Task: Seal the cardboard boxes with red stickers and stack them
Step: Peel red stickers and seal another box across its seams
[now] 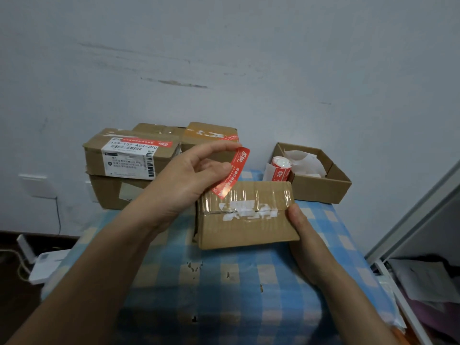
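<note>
Entry: red sticker (232, 174) meeting cardboard box (246, 225), mid checked table (224, 282).
Left hand (189, 178) pinches the sticker's upper end; its lower end touches the box top's far-left corner. Right hand (302, 227) grips the box's right edge. Advised: lay across the flap seam, smoothing from the stuck end.
</note>
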